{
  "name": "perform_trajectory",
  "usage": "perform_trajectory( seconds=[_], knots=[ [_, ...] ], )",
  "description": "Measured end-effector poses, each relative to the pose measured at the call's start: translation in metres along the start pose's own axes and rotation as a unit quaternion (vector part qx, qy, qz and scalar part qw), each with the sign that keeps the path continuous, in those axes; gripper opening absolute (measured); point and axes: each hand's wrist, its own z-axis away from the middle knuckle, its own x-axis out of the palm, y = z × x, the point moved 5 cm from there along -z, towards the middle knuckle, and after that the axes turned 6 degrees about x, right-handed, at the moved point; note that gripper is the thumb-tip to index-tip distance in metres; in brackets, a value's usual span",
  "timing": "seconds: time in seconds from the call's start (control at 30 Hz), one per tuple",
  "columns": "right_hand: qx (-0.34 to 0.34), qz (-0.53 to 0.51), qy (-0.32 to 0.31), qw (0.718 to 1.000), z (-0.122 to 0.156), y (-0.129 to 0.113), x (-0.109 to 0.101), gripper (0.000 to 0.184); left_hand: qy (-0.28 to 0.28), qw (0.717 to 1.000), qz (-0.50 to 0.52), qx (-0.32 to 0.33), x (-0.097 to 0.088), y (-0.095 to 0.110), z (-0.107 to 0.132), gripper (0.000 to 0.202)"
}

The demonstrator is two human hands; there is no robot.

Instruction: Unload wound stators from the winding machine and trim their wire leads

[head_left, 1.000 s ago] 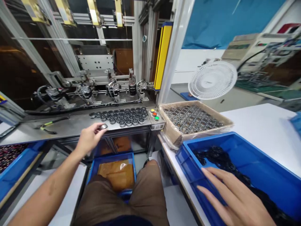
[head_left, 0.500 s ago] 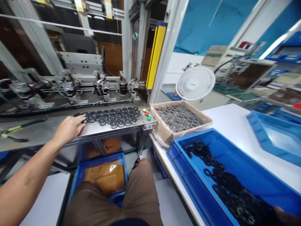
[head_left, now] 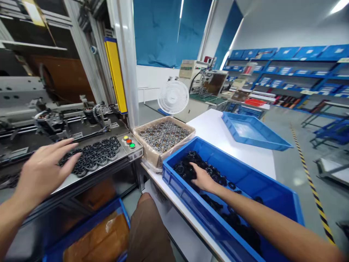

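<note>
My left hand point(head_left: 46, 171) is over the near side of the metal ledge, thumb and fingers apart, with nothing visible in it. Just beyond its fingertips stand black, silver-edged ring-shaped parts point(head_left: 95, 154), packed in rows on the ledge. Inside the long blue bin point(head_left: 261, 178) my right hand point(head_left: 203, 178) reaches into a heap of loose black round parts point(head_left: 184, 171) at the far left end. Its thumb and index finger are apart; the other fingertips are partly hidden among the dark parts.
A plastic-lined carton point(head_left: 151, 156) of metal ring parts stands between ledge and bin. Coloured push buttons point(head_left: 128, 141) sit at the ledge's end. Behind are a white fan point(head_left: 173, 97) and a shallow blue tray point(head_left: 245, 133). Machine fixtures point(head_left: 51, 123) line the left.
The view has swung right. My right hand has moved from the bin's near end to its far left end. My left hand has lifted off the ring parts, its fingers spread.
</note>
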Motion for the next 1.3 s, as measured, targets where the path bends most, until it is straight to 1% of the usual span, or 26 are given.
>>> perform_trajectory(
  seconds=[0.07, 0.1, 0.17, 0.23, 0.3, 0.37, 0.4, 0.47, 0.57, 0.73, 0.87, 0.97, 1.03, 1.13, 1.2, 1.3],
  knots=[
    [-0.054, 0.001, -0.011, 0.998, -0.003, -0.018, -0.008, 0.060, -0.020, 0.996, 0.000, 0.083, 0.016, 0.052, -0.043, 0.037],
    [-0.072, 0.006, -0.020, 0.997, -0.002, -0.022, -0.012, 0.058, -0.063, 0.991, 0.008, 0.117, 0.032, 0.076, -0.061, 0.040],
    [-0.085, 0.025, -0.034, 0.996, 0.003, -0.022, -0.019, 0.056, -0.125, 0.977, 0.028, 0.168, 0.068, 0.118, -0.091, 0.036],
    [-0.086, 0.050, -0.047, 0.994, 0.007, -0.015, -0.022, 0.050, -0.183, 0.962, 0.045, 0.198, 0.111, 0.152, -0.111, 0.024],
    [-0.088, 0.078, -0.066, 0.991, 0.009, -0.009, -0.020, 0.040, -0.238, 0.948, 0.055, 0.202, 0.153, 0.176, -0.122, 0.018],
    [-0.091, 0.106, -0.083, 0.987, 0.011, -0.006, -0.017, 0.034, -0.287, 0.938, 0.057, 0.187, 0.186, 0.190, -0.127, 0.024],
    [-0.090, 0.119, -0.087, 0.985, 0.011, -0.005, -0.015, 0.034, -0.309, 0.933, 0.058, 0.177, 0.198, 0.193, -0.129, 0.028],
    [-0.090, 0.137, -0.088, 0.983, 0.010, -0.005, -0.014, 0.030, -0.345, 0.923, 0.060, 0.159, 0.215, 0.196, -0.130, 0.033],
    [-0.100, 0.139, -0.084, 0.982, 0.009, -0.008, -0.015, 0.021, -0.389, 0.906, 0.067, 0.151, 0.224, 0.193, -0.128, 0.032],
    [-0.120, 0.118, -0.062, 0.984, 0.009, -0.013, -0.020, 0.015, -0.445, 0.881, 0.056, 0.151, 0.222, 0.195, -0.127, 0.032],
    [-0.150, 0.121, -0.044, 0.980, 0.010, -0.014, -0.020, 0.015, -0.480, 0.868, 0.054, 0.116, 0.220, 0.199, -0.130, 0.032],
    [-0.157, 0.082, -0.009, 0.984, 0.006, -0.011, -0.022, 0.008, -0.491, 0.865, 0.063, 0.078, 0.219, 0.198, -0.133, 0.031],
    [-0.156, 0.037, 0.006, 0.987, 0.002, -0.010, -0.024, 0.005, -0.487, 0.868, 0.079, 0.054, 0.217, 0.197, -0.134, 0.031],
    [-0.159, -0.005, 0.016, 0.987, 0.003, -0.012, -0.026, 0.011, -0.462, 0.878, 0.122, 0.023, 0.210, 0.196, -0.135, 0.032],
    [-0.166, -0.024, 0.018, 0.986, 0.006, -0.014, -0.027, 0.011, -0.431, 0.888, 0.162, 0.004, 0.202, 0.196, -0.137, 0.032],
    [-0.171, -0.057, 0.002, 0.984, 0.010, -0.018, -0.027, 0.013, -0.360, 0.901, 0.243, -0.022, 0.183, 0.196, -0.136, 0.033]
  ],
)
